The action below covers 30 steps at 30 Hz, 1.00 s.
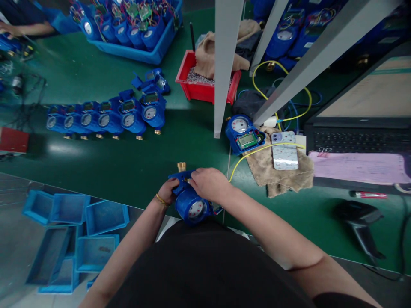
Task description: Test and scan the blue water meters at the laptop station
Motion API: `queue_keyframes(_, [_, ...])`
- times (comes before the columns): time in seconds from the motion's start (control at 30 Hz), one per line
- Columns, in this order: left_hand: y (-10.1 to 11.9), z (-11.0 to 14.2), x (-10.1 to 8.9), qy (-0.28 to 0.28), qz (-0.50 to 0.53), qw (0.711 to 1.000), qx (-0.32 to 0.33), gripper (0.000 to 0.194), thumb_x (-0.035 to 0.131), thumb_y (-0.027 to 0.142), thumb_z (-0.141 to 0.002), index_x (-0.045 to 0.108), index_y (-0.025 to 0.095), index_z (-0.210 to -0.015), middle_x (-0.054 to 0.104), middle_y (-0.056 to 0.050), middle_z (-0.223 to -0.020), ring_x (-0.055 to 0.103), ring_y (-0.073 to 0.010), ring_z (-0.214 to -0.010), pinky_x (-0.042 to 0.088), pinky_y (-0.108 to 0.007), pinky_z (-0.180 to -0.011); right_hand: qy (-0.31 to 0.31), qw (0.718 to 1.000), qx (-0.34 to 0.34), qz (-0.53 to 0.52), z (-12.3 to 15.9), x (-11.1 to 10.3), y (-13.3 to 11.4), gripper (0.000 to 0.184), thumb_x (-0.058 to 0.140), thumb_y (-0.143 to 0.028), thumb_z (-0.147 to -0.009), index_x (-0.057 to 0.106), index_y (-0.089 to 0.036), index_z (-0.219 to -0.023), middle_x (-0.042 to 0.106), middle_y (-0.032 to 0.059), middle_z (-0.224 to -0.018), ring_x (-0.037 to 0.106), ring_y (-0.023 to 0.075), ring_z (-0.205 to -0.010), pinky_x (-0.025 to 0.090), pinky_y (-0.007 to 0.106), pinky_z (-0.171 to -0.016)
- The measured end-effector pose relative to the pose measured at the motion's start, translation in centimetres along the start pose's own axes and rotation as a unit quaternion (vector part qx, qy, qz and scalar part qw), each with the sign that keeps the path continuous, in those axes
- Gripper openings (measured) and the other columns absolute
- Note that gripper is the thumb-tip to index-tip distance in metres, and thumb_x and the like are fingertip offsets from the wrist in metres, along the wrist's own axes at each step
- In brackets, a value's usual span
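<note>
A blue water meter [189,204] with a round dial and a brass pipe end [181,166] is held at the table's near edge, against my body. My left hand [168,191] grips its left side, the thumb on the blue casing. Bent over the upper part of the same meter, my right hand [208,183] has its fingers pinched by a small brass-coloured piece; what exactly is between the fingertips is hidden. Beyond my right hand lies another blue meter [240,125] with its green circuit board exposed.
Several blue meters [104,120] stand in a row at left. Behind are a blue crate [128,48] of wired meters and a red bin [199,90] of small metal parts. A grey post [223,77], phone [284,150], laptop [359,134] and scanner [359,218] are rightward. A co-worker's hand [11,30] shows far left.
</note>
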<state>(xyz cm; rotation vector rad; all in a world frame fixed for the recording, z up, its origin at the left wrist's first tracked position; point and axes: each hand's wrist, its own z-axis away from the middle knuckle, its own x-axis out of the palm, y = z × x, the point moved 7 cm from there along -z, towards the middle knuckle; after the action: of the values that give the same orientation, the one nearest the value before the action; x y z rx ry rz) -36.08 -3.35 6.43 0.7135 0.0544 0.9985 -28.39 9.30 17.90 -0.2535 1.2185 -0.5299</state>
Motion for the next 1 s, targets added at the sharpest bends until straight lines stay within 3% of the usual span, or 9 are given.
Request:
queue_keyframes(0.27, [0.0,-0.3,-0.3,0.009,0.005,1.000,-0.003,0.045,0.086,0.030,-0.044,0.060,0.008,-0.074,0.057,-0.004,-0.063,0.050,-0.0112,-0.053,0.044,-0.023,-0.053,0.006,1.000,0.012,-0.002,0.0,0.8,-0.2,0.036,0.034,-0.028,-0.097,0.065,-0.009,-0.098,0.065,0.0141,-0.096,0.064,0.0252,-0.087,0.051,0.035,-0.072])
queue_keyframes(0.57, [0.5,0.1,0.7,-0.001,0.031,0.999,-0.008,0.044,0.082,0.022,-0.050,0.064,0.007,-0.088,0.065,-0.010,-0.083,0.061,-0.0181,-0.073,0.052,-0.028,-0.071,-0.003,0.999,0.035,-0.019,0.0,1.0,0.0,0.040,0.032,-0.031,-0.098,0.065,-0.009,-0.096,0.066,0.0149,-0.094,0.065,0.0253,-0.087,0.051,0.035,-0.072])
queue_keyframes(0.8, [0.6,0.3,1.0,-0.011,0.026,1.000,-0.010,0.038,0.082,0.023,-0.042,0.060,0.009,-0.070,0.058,-0.005,-0.062,0.051,-0.0128,-0.053,0.046,-0.024,-0.053,-0.001,0.998,0.050,-0.024,1.0,-0.7,0.6,0.036,0.034,-0.031,-0.098,0.064,-0.011,-0.098,0.064,0.0131,-0.095,0.063,0.0245,-0.087,0.049,0.035,-0.073])
queue_keyframes(1.0, [0.8,0.3,1.7,-0.023,0.021,0.999,-0.013,0.039,0.082,0.026,-0.041,0.056,0.009,-0.065,0.054,-0.005,-0.058,0.048,-0.0122,-0.048,0.043,-0.024,-0.049,0.018,0.998,0.060,-0.027,1.3,-1.6,1.1,0.036,0.034,-0.032,-0.097,0.065,-0.014,-0.095,0.064,0.0095,-0.094,0.063,0.0250,-0.086,0.050,0.035,-0.071])
